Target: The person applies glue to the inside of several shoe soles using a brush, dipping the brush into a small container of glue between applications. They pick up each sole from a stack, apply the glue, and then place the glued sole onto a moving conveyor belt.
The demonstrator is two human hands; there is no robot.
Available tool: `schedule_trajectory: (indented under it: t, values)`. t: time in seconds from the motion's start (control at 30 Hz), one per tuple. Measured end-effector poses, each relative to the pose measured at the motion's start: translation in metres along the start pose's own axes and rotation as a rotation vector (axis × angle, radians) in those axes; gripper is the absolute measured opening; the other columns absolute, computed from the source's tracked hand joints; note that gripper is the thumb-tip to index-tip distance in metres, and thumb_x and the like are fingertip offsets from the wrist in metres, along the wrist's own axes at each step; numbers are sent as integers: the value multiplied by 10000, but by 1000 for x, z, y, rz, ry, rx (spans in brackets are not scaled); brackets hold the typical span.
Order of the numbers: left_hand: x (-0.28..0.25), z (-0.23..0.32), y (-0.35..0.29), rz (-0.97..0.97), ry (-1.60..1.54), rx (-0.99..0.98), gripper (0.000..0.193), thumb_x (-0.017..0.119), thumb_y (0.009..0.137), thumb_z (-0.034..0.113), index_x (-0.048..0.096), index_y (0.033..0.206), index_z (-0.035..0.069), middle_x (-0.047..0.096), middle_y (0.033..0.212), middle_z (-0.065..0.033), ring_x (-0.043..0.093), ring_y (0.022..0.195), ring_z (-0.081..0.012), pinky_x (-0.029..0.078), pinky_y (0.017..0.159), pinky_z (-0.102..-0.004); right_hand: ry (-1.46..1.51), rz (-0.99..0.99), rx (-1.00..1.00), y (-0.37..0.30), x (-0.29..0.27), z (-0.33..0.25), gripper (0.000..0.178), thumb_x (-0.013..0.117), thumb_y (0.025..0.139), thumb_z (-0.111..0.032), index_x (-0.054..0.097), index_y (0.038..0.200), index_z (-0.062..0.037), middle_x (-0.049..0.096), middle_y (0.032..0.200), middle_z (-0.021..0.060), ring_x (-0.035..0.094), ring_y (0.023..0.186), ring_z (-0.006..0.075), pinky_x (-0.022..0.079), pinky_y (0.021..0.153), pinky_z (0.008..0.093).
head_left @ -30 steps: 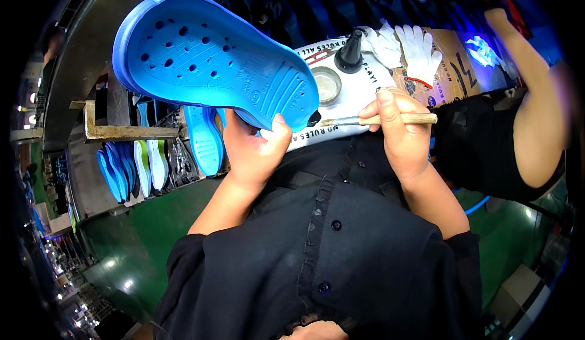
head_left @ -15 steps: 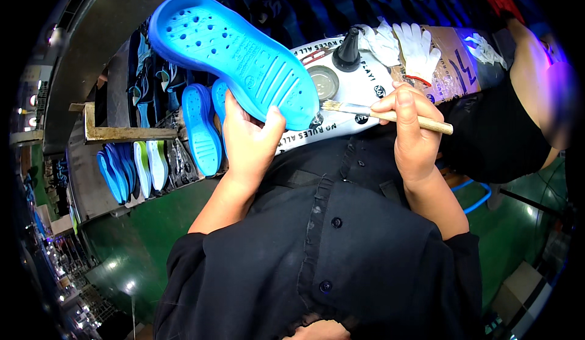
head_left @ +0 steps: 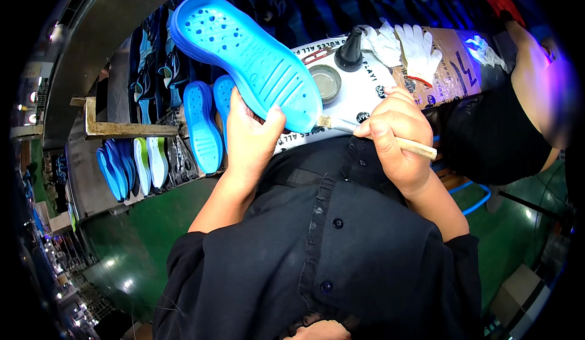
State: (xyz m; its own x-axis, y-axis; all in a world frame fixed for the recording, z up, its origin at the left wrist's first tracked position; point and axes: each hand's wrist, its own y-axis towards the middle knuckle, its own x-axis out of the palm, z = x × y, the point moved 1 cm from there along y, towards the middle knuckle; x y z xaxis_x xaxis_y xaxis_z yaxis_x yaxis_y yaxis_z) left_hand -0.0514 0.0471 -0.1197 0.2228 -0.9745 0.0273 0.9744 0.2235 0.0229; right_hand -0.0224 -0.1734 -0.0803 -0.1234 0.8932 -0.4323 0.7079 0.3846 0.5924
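The blue shoe sole (head_left: 247, 66) is up in the air in front of the person, tilted, its holed end pointing up and to the left and its ridged end down toward the right. The left hand (head_left: 250, 138) grips it near the ridged end, thumb pressed on the upper face; the other fingers pass beneath and are mostly hidden, so how tightly they curl cannot be told. Held this way, the sole seems meant to leave its right-hand rim free of fingers.

At that rim is the brush (head_left: 346, 126). The right hand (head_left: 399, 139) pinches its handle with thumb and fingers closed around it, much like a pen, which probably gives fine control of the tip. The bristles sit at the sole's edge; whether they touch cannot be told.

Just beyond lies a white printed sheet (head_left: 361, 87), likely there to shield the surface. On it stand a round dish (head_left: 335, 96) and a black cone-shaped container (head_left: 349, 53), both apparently kept within easy reach of the brush hand. A white glove (head_left: 418, 50) lies farther right, partly over the cardboard (head_left: 463, 66), out of the way.

Left of the gripping hand, more blue soles (head_left: 203, 127) lie side by side, seemingly grouped for handy picking.
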Motion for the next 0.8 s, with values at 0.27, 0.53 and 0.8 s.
schedule_trajectory:
  t: [0.27,0.53,0.8]
  values:
    - [1,4,-1,55,69,117,512,569,783,69,354,1224,-77,549,1096,-167,556,1011,-203,428,911,-323,-97,-19,-94,1,-5,-5,123,633,739,-99,616,621,-67,536,590,35,483,565,217,375,710,343]
    - [-3,-5,4,24,-154,32,470,559,794,79,379,1208,-53,551,1095,-149,573,979,-196,455,884,-328,43,145,74,-10,-15,2,249,501,846,-88,609,629,-32,565,601,43,505,587,183,382,747,352]
    - [-6,-11,7,-8,-353,-247,369,503,828,109,431,1172,-3,587,994,-105,612,757,-145,521,576,-247,187,287,211,-18,-17,14,347,437,928,-169,606,676,0,591,626,60,538,647,166,364,934,398]
